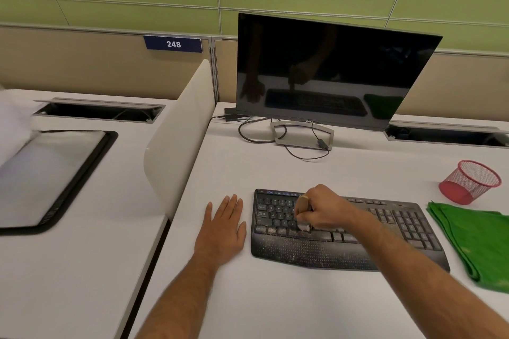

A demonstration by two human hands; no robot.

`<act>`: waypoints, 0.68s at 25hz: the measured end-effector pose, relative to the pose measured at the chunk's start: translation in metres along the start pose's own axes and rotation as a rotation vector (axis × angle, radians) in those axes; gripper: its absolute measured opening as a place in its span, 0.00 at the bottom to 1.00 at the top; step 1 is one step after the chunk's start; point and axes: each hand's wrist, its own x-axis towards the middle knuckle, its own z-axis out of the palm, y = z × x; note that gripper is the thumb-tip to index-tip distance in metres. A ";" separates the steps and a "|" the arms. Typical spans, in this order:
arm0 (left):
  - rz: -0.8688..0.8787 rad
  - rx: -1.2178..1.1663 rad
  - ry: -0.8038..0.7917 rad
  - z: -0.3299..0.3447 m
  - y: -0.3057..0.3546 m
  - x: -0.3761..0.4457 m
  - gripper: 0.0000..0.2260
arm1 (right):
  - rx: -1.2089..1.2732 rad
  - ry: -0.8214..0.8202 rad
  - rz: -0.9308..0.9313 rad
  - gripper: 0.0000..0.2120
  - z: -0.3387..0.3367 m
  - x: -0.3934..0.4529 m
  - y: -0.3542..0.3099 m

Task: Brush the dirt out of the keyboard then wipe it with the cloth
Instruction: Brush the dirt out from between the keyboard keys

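One keyboard [344, 231], one brush [303, 212] in right hand [326, 209], one cloth [473, 239]

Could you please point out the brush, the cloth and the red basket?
brush [303, 202], head view, wooden handle.
cloth [473, 239], head view, middle of top fold.
red basket [468, 183], head view, mesh wall.

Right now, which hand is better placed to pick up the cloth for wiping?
Right. The cloth lies by the keyboard's right end; the right hand holds the brush, the left hand rests flat beyond the other end.
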 end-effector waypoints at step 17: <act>0.014 -0.008 0.040 0.006 -0.004 -0.001 0.31 | 0.502 0.164 -0.013 0.04 0.036 0.016 -0.048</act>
